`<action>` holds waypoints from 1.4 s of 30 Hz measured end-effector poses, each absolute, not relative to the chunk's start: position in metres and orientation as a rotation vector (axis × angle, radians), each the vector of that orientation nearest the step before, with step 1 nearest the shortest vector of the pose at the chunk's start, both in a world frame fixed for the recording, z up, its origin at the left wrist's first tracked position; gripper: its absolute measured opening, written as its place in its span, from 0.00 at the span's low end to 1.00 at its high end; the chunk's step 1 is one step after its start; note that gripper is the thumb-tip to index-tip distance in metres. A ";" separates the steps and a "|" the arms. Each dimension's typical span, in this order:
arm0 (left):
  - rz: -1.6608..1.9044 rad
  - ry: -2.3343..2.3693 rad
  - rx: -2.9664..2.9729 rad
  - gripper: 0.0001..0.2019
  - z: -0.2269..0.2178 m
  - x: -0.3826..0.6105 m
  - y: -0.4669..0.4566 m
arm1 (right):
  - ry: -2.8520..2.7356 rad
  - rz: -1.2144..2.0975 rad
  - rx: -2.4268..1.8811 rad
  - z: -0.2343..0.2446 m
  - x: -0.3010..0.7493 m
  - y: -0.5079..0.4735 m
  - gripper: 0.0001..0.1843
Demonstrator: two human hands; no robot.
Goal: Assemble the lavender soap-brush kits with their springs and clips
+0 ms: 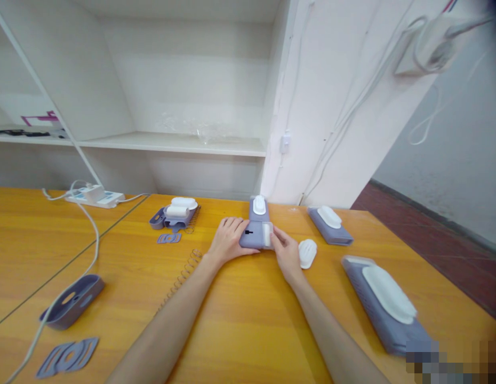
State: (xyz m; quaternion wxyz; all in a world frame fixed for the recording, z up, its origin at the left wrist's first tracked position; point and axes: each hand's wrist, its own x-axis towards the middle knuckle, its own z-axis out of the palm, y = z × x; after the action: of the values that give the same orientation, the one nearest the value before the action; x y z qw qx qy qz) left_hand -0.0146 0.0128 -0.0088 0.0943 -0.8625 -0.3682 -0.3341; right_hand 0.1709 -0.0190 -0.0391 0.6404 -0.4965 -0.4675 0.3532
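In the middle of the table, my left hand (232,237) is wrapped round the left end of a grey-purple plastic box (254,236). A small black mark shows on its upper face. My right hand (285,248) grips the other end, fingers at the pale, see-through strip there. Directly behind it lies a similar grey-purple box (254,214) with a white oval piece (259,205) on top. Beside my right wrist, a loose white ribbed oval piece (308,253) rests on the wood. The underside of the held box is hidden.
More grey-purple boxes with white ovals lie at right (330,226) and near right (386,304). At left are a parts pile (178,212), a coil spring (184,274), an open shell (74,301), flat plates (68,357) and a power strip (95,196) with its cable.
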 end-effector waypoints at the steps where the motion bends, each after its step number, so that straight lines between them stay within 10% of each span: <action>1: -0.985 -1.080 -2.567 0.38 -0.009 -0.014 0.013 | -1.075 0.808 -1.127 -0.039 0.171 -0.020 0.27; 15: -1.023 -1.105 -2.571 0.39 -0.014 -0.014 0.009 | -1.140 0.876 -1.145 -0.039 0.161 -0.028 0.29; 35: -0.911 -1.171 -2.644 0.38 -0.013 -0.010 -0.002 | -1.531 -0.585 -2.087 0.002 0.186 -0.046 0.17; 42: -0.945 -1.177 -2.690 0.38 -0.016 -0.008 -0.001 | -1.383 0.026 -2.342 -0.003 0.241 -0.038 0.21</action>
State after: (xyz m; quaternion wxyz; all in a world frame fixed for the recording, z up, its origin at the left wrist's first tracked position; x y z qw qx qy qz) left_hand -0.0082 -0.0006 -0.0155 0.0287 -0.8717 -0.3814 -0.3063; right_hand 0.2406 -0.0384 -0.0034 0.2091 -0.8420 -0.4972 0.0092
